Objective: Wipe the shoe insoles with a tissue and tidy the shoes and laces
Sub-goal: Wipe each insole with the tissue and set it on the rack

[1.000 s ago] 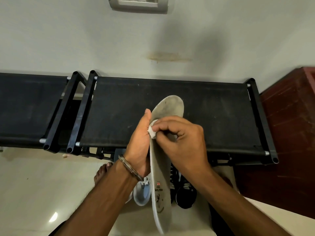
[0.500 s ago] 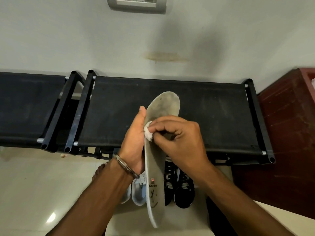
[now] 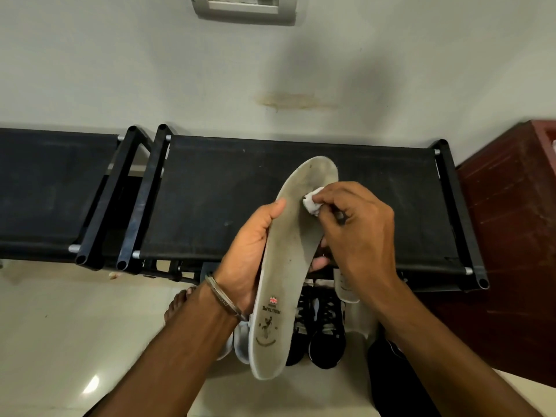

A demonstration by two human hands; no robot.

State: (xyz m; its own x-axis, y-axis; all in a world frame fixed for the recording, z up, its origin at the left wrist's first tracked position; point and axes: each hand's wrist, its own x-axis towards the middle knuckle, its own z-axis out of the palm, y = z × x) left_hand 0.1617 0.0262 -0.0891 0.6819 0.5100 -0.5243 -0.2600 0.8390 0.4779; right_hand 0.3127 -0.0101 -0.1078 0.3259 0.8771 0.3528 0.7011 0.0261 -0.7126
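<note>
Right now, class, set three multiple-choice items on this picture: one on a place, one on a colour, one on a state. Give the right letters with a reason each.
1. Where does the tissue touch the insole?
A. near the toe end
B. on the heel logo
C. on the underside

2. What colour is the rack fabric?
A. red
B. black
C. white

3. How is the insole held?
A. lying on the floor
B. tucked in a shoe
C. gripped by the left hand

Answers: 1 A, the right hand presses the tissue there, far from the logo. 2 B, the stretched top is black. 3 C, thumb and fingers wrap its edges in mid-air.
</note>
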